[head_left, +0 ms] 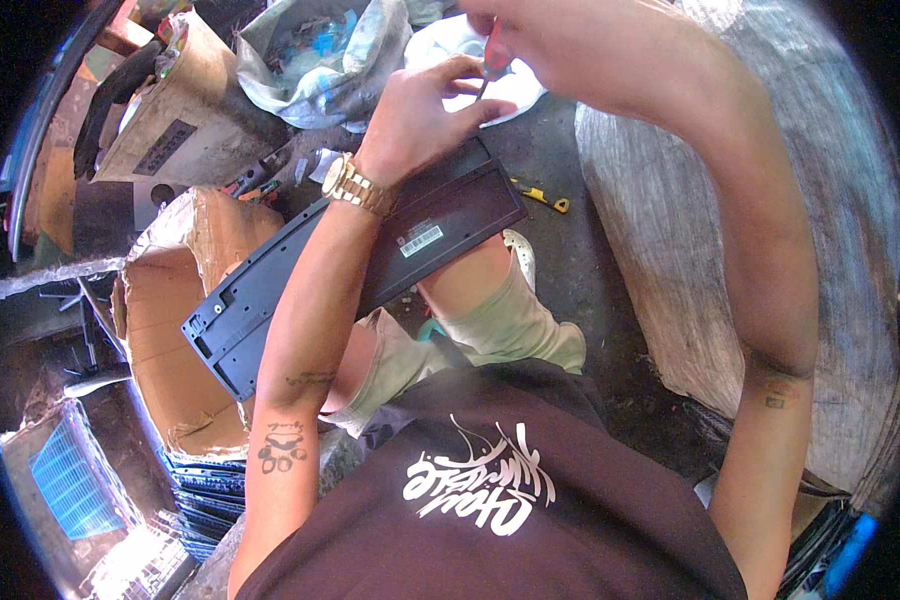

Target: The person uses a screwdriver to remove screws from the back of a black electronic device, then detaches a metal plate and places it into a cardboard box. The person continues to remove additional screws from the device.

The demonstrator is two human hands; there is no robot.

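Head view shows the left hand [420, 110] steadying an upturned black keyboard [370, 260] while the right hand [530, 35], at twelve o'clock, grips what is probably a screwdriver [488, 62], so the step looks like unscrewing the back, calling next for a firm, square turn.

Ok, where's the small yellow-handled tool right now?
In the head view the small yellow-handled tool lies on the dark ground right of centre, just past the upturned black keyboard on the person's knees, before the big grey woven sack.

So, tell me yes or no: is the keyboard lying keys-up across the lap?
No: the keyboard lies underside up, showing its flat back and a white label, with no keys visible.
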